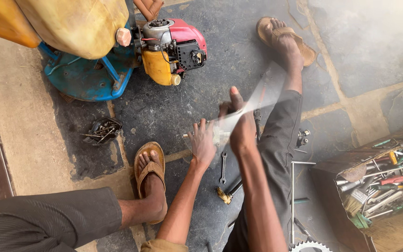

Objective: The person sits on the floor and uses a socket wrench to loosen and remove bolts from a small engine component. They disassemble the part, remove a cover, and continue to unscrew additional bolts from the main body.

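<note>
Head view looks straight down on someone seated on a stone floor, both hands meeting low between the knees. The left hand is curled around a small metal part, pale and silvery, with a thin shaft sticking out past the fingers to the left; most of the part is hidden, so its exact kind cannot be told. The right hand is closed on a long tool that shows only as a light diagonal smear running up and to the right, too blurred to name. The part sits just between the two hands, touching both.

Right below the hands a small combination spanner lies on the floor, and just below that a brass-coloured fitting. A sandalled left foot rests near the left wrist; the right foot stretches well up the frame. A small black engine piece sits beside the right knee. Farther left, a dark dish of bolts. At the top stands a small petrol engine, red and yellow, beside a blue frame carrying a yellowish tank. On the right, an open wooden toolbox crammed with screwdrivers and pliers, and a toothed sprocket at the bottom edge.
</note>
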`<state>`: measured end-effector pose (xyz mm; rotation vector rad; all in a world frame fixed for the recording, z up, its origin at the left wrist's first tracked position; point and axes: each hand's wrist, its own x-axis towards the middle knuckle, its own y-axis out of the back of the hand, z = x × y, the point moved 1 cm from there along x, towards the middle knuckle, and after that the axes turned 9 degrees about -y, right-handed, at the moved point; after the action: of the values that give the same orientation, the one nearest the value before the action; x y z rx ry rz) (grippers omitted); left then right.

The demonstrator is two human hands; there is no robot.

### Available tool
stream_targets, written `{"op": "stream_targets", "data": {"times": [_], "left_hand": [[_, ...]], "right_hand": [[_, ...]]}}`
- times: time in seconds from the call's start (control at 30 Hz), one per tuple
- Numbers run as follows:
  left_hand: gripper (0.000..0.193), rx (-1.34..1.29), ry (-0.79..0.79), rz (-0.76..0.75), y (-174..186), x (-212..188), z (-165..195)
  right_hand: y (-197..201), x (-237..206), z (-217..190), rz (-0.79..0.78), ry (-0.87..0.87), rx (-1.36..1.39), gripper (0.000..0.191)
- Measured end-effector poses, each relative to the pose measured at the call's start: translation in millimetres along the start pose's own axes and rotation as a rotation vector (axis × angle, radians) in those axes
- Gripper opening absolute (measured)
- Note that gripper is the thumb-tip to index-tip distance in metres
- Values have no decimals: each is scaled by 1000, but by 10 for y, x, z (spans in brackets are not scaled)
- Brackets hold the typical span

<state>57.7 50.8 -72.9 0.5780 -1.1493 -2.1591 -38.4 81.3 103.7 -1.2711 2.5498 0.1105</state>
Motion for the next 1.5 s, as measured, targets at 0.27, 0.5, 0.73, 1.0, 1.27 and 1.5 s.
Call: {"op": "stream_targets", "data": {"times": [0.27, 0.5, 0.73, 1.0, 1.27, 1.5], "left_hand": [[77, -16, 30, -55, -87, 20, -65], [79, 26, 1, -25, -86, 2, -68], [80, 20, 12, -52, -39, 2, -43], [77, 32, 5, -27, 8, 1, -15], [63, -31, 10, -36, -69, 3, -58], [79, 7, -8, -39, 6, -11, -22]], "right_hand": [[-178, -69, -22, 48, 196, 291, 49], [-187, -97, -146, 39, 325, 195, 45], [-201, -130, -196, 64, 355, 247, 43], [-235, -174, -156, 200, 356, 12, 61], [136, -74, -81, -125, 175, 361, 68], [130, -69, -36, 63, 202, 439, 41]]}}
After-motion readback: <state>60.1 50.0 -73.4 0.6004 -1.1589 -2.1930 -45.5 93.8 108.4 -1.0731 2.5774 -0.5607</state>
